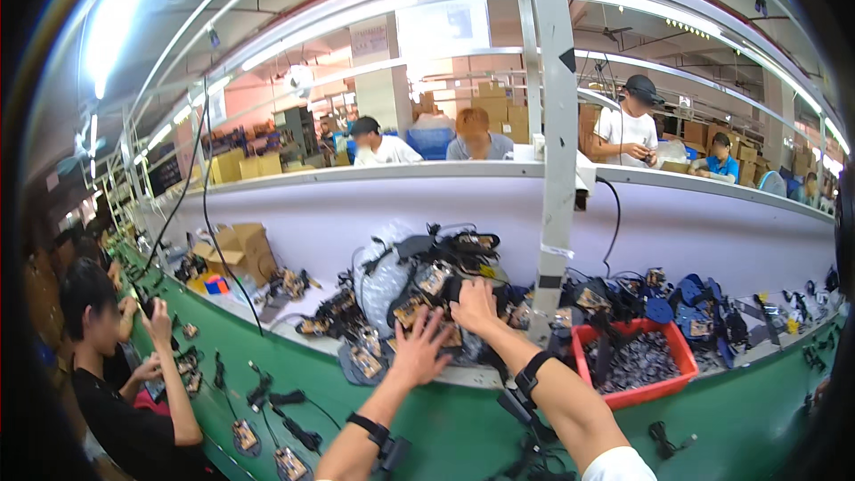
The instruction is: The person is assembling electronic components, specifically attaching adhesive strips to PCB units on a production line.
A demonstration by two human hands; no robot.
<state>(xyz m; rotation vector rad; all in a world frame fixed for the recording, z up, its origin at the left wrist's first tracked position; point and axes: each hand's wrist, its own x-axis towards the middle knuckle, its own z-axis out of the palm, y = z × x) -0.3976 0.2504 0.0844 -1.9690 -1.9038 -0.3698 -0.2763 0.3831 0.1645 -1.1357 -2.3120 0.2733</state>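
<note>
A heap of dark plastic housings with exposed circuit boards and black cables [436, 278] lies on the ledge in front of me. My left hand [419, 349] rests at its near side, fingers spread, touching the boards and holding nothing. Further in, my right hand [475, 305] reaches onto the heap with fingers bent against a black part, which I cannot make out. A crumpled clear plastic bag [381, 289] is tucked into the heap's left side. Both wrists carry black straps with small devices.
On the right stands a red bin [655, 391] of small dark parts. The green bench [374, 410] carries cabled boards [289, 463]. An open cardboard box [240, 251] sits back left. A metal post [554, 125] rises beside the heap. Seated at left, a person [125, 410] handles parts.
</note>
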